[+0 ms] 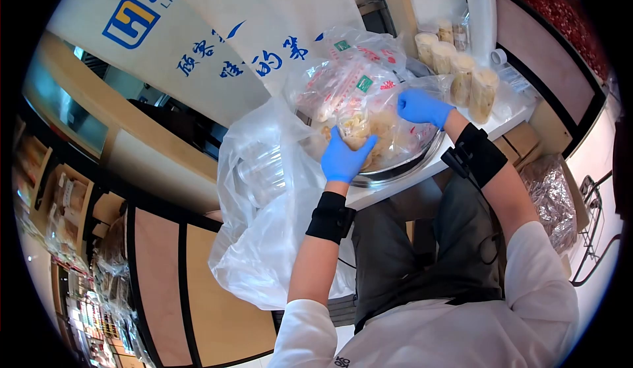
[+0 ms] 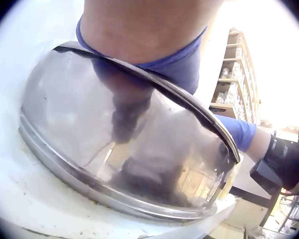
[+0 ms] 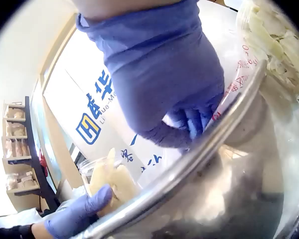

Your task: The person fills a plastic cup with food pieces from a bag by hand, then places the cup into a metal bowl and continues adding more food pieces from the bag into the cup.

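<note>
My left hand (image 1: 345, 158), in a blue glove, holds a clear plastic cup (image 3: 97, 172) over the steel basin (image 2: 65, 94). Pale yellow slices (image 3: 114, 181) stick up above the cup's rim. On the basin's right side, my right hand (image 1: 422, 107), gloved as well, has its fingers curled at the edge of a clear plastic bag (image 1: 402, 130) with red print. In the right wrist view its fingertips (image 3: 194, 122) meet the bag, partly hidden behind the basin's rim. More pale slices (image 3: 284, 50) lie in the bag.
Several filled clear cups (image 1: 484, 94) stand in a row on the white counter (image 1: 517, 114) at right, beside a white roll (image 1: 480, 12). A large translucent bag (image 1: 254, 236) with stacked clear cups (image 1: 260, 173) hangs left of the basin. A printed white banner (image 1: 217, 25) rises behind.
</note>
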A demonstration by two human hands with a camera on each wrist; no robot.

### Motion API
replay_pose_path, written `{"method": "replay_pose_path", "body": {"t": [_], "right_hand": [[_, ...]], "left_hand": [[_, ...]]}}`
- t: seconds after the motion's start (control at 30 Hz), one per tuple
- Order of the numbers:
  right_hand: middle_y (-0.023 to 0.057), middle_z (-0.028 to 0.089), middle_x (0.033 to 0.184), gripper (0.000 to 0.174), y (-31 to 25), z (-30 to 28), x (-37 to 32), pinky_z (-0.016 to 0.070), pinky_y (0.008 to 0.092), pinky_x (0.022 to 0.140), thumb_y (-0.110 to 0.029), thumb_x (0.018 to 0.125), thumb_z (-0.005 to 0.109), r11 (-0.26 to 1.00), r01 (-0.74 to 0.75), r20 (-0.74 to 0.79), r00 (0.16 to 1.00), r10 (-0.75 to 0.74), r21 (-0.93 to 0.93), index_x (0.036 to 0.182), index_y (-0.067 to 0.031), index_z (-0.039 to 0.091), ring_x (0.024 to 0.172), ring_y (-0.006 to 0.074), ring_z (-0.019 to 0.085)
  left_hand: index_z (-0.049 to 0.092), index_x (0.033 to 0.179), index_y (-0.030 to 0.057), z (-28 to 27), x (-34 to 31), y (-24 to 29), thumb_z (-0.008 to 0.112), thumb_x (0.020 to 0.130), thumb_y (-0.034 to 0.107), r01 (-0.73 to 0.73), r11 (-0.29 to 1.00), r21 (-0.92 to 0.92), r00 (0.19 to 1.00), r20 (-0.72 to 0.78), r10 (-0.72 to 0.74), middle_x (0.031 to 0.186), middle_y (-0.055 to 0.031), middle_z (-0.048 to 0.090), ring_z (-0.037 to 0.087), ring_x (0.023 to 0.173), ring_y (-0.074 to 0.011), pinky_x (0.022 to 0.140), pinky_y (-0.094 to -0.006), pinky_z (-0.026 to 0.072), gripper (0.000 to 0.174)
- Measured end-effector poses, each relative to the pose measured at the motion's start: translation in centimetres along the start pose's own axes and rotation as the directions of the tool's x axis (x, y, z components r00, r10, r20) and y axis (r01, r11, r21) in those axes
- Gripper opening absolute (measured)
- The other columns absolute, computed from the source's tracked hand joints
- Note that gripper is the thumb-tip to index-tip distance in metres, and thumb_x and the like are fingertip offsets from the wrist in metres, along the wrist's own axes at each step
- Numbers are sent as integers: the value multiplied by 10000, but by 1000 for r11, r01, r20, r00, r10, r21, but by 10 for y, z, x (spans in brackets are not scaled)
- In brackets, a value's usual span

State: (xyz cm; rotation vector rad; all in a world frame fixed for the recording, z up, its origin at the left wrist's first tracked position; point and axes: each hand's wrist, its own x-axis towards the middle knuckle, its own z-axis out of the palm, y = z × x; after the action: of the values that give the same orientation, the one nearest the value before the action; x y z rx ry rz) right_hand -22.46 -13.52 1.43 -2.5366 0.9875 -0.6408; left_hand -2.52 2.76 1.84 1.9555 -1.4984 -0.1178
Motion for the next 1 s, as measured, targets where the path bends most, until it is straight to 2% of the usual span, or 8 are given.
{"method": "replay_pose_path", "body": {"t": [0.2, 0.37, 0.5, 0.57, 0.7, 0.73, 0.77, 1.0], "right_hand": [[209, 657, 829, 189, 26, 16, -16, 518, 438, 721, -150, 791, 574, 968, -81, -244, 970, 21, -237, 852, -5, 681, 796, 387, 640], [201, 662, 863, 203, -2, 7, -8, 513, 455, 734, -161, 792, 584, 911, -40, 130, 986, 102, -410, 928, -60, 696, 817, 388, 640], [202, 658, 848, 232, -4, 19, 3, 512, 462, 729, -143, 772, 594, 967, -69, 273, 952, 137, -245, 976, -83, 688, 804, 387, 639], [210, 658, 863, 240, 18, 50, 8, 512, 464, 738, -158, 796, 590, 996, 94, 78, 992, -94, 9, 999, -70, 681, 810, 381, 643], [214, 660, 883, 239, 13, 61, 11, 511, 457, 755, -209, 804, 620, 955, 296, -311, 907, -284, -7, 966, -45, 683, 850, 372, 648], [215, 663, 905, 243, -29, 18, -5, 514, 455, 746, -223, 798, 634, 999, 26, -8, 1000, -25, 44, 942, -35, 687, 851, 370, 653], [216, 666, 927, 250, -50, -5, -16, 518, 453, 737, -236, 792, 647, 969, -247, 301, 925, 232, 10, 918, -25, 691, 852, 367, 659], [235, 655, 984, 300, 5, 45, 9, 504, 434, 728, -274, 804, 623, 996, -26, 266, 963, 47, -83, 956, -21, 681, 826, 358, 650]], "left_hand": [[312, 1396, 1, 9, 4, -20, 717, 690, 567, -166, 967, -194, 986, -48, 160, 1173, -248, 590, 611, 1039, -365, 862, -403, 486, 991], [344, 1370, 2, 16, 6, -26, 773, 674, 474, -228, 919, -323, 974, -82, 212, 1201, -211, 580, 603, 1065, -317, 884, -378, 477, 944], [426, 1280, 7, 21, 5, -25, 842, 614, 417, -192, 906, -377, 973, -193, 126, 1209, -169, 565, 588, 1075, -261, 897, -353, 474, 885], [449, 1249, 10, 23, 6, -27, 858, 599, 404, -185, 928, -323, 970, -212, 120, 1207, -157, 563, 585, 1076, -249, 899, -348, 474, 863], [420, 1266, 19, 17, 2, -18, 864, 594, 398, -207, 908, -365, 978, -112, 178, 1208, -150, 561, 583, 1085, -255, 907, -352, 475, 890], [400, 1290, 26, 14, 0, -13, 866, 593, 394, -208, 899, -386, 978, -77, 193, 1205, -149, 566, 588, 1080, -259, 907, -358, 477, 916], [400, 1290, 26, 11, -2, -10, 866, 593, 394, -200, 902, -383, 980, -61, 192, 1205, -149, 566, 588, 1080, -259, 907, -358, 477, 916], [254, 1404, 39, 3, -8, 2, 874, 618, 272, -258, 928, -270, 944, 134, 301, 1229, -151, 520, 540, 1124, -265, 958, -360, 448, 1028]]}}
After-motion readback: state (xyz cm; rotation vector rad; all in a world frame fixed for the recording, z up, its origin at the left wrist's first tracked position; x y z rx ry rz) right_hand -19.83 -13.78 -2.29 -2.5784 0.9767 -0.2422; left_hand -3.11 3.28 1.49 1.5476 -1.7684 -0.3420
